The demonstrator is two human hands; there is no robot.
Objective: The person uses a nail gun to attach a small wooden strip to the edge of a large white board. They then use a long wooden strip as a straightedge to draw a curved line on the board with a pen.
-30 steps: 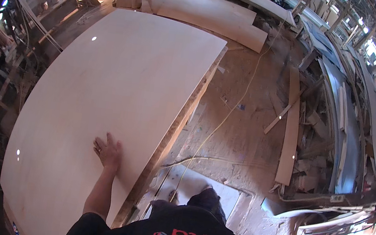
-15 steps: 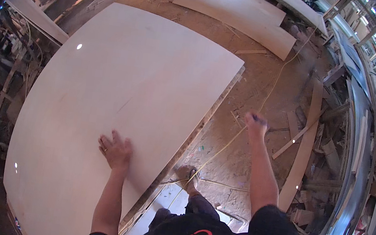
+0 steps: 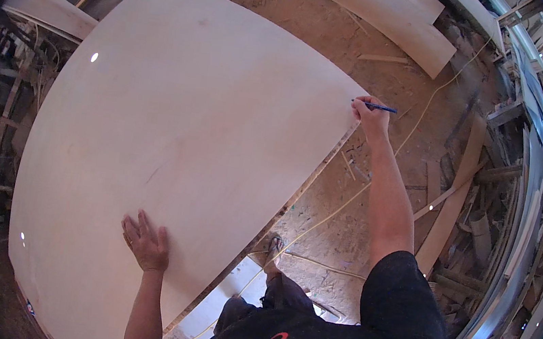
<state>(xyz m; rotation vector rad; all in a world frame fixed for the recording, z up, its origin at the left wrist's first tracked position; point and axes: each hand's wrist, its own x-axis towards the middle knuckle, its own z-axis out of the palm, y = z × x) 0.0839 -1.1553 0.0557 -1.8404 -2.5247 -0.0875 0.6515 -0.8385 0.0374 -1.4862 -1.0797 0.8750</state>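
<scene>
The right hand pinches a blue pen lying left to right, tip at the far right corner of a pale plywood sheet, the left hand flat, fingers spread, nearer.

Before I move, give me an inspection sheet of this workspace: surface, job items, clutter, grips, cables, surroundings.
Surface: large pale panel, with a short dark mark on its face.
Job items: blue pen, its tip at the panel's far right corner; whether it touches, I cannot tell.
Clutter: wood strips on the floor to the right.
Left grip: laid on the panel, fingers spread.
Right grip: closed on the pen.
Cables: yellow cord along the floor beside the panel, passing close to a foot.
Surroundings: long sheets at far right; pale boards beyond the panel.
</scene>
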